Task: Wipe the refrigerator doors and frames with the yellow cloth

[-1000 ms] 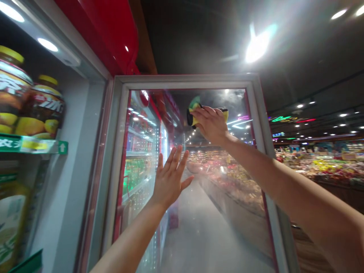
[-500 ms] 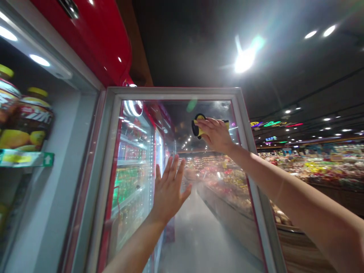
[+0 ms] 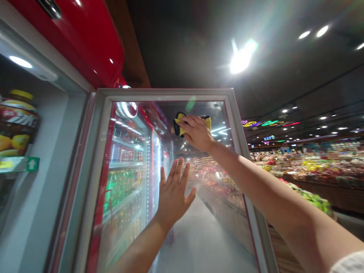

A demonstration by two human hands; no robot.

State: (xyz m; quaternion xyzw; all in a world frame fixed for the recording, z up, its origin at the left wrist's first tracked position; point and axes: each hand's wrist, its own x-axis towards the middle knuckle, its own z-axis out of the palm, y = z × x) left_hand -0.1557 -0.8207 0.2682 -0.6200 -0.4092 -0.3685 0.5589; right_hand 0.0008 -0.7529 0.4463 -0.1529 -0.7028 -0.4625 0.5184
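A glass door point(image 3: 216, 235) in a grey frame stands swung out from a red drinks cooler. Near the top of the pane, my right hand point(image 3: 197, 132) presses a yellow and black cloth point(image 3: 179, 124) against the glass, its fingers over the cloth. Lower down, around the middle of the door, my left hand point(image 3: 174, 193) is spread with its fingers up and its palm toward the glass; it holds nothing. Whether its palm touches the pane is hard to tell.
On the left, a drink bottle point(image 3: 18, 123) stands on a cooler shelf point(image 3: 17, 164) inside the red cabinet point(image 3: 93, 38). More lit coolers show through the glass. Produce displays point(image 3: 321, 167) lie beyond the door on the right.
My right hand has slid left across the upper glass with the cloth. My left hand stays spread, slightly lower. The view has shifted a little to the right.
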